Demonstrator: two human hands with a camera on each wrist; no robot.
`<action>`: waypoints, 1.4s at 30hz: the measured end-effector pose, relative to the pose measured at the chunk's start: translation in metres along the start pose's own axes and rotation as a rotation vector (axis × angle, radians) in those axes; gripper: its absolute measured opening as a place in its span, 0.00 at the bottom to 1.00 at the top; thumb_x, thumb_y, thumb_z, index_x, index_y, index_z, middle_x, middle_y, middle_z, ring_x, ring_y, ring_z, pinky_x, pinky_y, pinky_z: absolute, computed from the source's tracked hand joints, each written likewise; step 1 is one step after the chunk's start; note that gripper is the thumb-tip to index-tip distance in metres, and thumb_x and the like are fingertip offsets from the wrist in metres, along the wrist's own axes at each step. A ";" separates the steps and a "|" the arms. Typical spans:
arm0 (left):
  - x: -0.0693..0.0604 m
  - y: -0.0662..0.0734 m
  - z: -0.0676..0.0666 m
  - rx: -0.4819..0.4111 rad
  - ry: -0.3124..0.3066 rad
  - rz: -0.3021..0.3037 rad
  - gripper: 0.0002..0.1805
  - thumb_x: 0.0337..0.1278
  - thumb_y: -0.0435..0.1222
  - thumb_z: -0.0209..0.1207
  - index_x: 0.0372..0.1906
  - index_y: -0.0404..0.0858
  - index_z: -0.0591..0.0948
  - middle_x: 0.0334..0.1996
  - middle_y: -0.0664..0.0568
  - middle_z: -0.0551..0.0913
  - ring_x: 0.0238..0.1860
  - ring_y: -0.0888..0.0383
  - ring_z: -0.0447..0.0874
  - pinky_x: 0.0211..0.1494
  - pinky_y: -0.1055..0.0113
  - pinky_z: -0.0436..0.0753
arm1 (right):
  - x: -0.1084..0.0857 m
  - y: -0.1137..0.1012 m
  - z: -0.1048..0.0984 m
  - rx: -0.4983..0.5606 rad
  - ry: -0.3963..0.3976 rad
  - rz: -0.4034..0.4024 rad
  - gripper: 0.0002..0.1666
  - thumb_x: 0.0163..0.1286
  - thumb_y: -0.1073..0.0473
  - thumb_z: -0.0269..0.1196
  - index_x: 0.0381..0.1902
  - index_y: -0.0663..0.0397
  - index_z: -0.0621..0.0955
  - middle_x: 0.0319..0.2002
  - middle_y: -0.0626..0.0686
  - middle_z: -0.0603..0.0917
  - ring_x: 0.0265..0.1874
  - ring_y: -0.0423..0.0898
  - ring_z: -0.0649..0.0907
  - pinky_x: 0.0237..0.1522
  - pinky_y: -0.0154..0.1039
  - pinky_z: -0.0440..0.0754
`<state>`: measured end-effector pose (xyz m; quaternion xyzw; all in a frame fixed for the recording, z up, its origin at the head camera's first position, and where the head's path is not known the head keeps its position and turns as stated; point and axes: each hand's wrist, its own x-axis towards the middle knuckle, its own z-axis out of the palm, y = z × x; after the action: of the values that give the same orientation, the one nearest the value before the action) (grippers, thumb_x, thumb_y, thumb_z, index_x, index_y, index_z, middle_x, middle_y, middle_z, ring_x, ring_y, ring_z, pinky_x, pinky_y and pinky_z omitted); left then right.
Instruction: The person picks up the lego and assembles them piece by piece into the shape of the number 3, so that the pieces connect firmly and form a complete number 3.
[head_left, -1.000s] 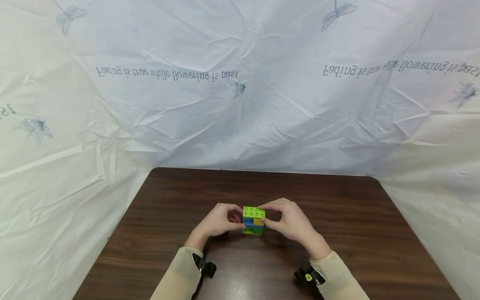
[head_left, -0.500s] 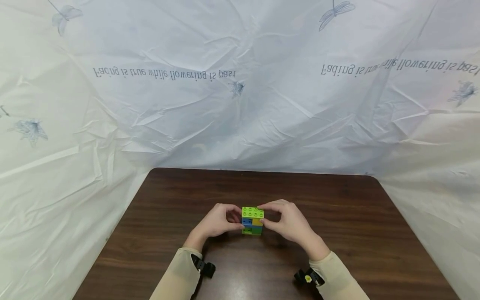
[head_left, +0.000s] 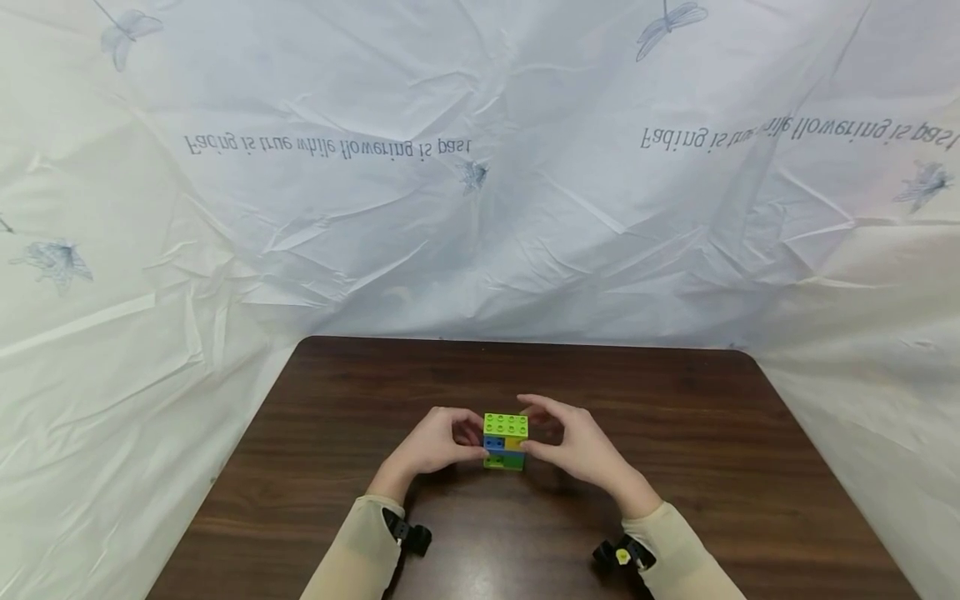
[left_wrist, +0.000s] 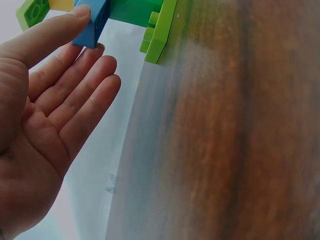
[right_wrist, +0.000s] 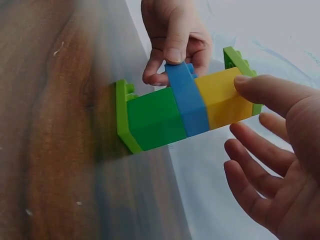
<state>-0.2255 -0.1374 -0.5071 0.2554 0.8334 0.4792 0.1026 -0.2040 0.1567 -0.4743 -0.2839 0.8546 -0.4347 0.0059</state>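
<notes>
A small stack of toy building bricks [head_left: 506, 442] stands on the table between my hands. From bottom to top it has a lime plate [right_wrist: 121, 110], a green brick [right_wrist: 157, 117] beside a gap, a blue brick [right_wrist: 189, 102], a yellow brick [right_wrist: 222, 97] and a lime studded plate [head_left: 506, 425]. My left hand [head_left: 433, 442] pinches the blue brick [left_wrist: 92, 25] at its left end, thumb in front and fingers behind. With the thumb, my right hand [head_left: 581, 442] touches the yellow brick; its other fingers extend loosely past the stack and look apart from it in the right wrist view.
The stack stands on a dark wooden table [head_left: 360, 392] with rounded far corners. A wrinkled white sheet [head_left: 480, 250] with printed lettering and insects hangs behind the table and along both sides. Black wrist cameras [head_left: 416, 540] sit at both cuffs.
My right index finger has lifted off the top lime plate and straightened, while the thumb stays at the yellow brick. The left hand and the stack keep their places.
</notes>
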 end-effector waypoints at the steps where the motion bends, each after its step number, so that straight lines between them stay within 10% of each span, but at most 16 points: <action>1: 0.000 0.000 0.000 -0.002 0.001 -0.001 0.16 0.63 0.42 0.77 0.51 0.44 0.88 0.39 0.58 0.89 0.40 0.61 0.88 0.47 0.65 0.87 | -0.001 0.000 0.001 0.015 -0.001 0.015 0.40 0.71 0.50 0.76 0.77 0.43 0.75 0.59 0.48 0.86 0.55 0.48 0.87 0.52 0.48 0.87; 14: -0.001 -0.003 0.001 -0.009 0.004 -0.004 0.17 0.61 0.43 0.78 0.52 0.45 0.88 0.39 0.59 0.88 0.41 0.61 0.89 0.47 0.64 0.88 | -0.015 0.019 0.028 0.124 -0.017 0.246 0.28 0.71 0.51 0.76 0.64 0.52 0.82 0.50 0.48 0.87 0.49 0.46 0.86 0.45 0.38 0.85; 42: 0.001 -0.001 0.001 -0.018 0.007 -0.005 0.17 0.62 0.42 0.78 0.52 0.44 0.88 0.39 0.58 0.88 0.41 0.60 0.88 0.48 0.65 0.87 | -0.014 0.021 0.032 0.174 -0.019 0.291 0.26 0.73 0.51 0.75 0.63 0.53 0.82 0.52 0.49 0.88 0.47 0.45 0.87 0.43 0.38 0.85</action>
<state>-0.2266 -0.1370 -0.5085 0.2506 0.8302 0.4871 0.1034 -0.1946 0.1493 -0.5133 -0.1596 0.8457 -0.4989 0.1017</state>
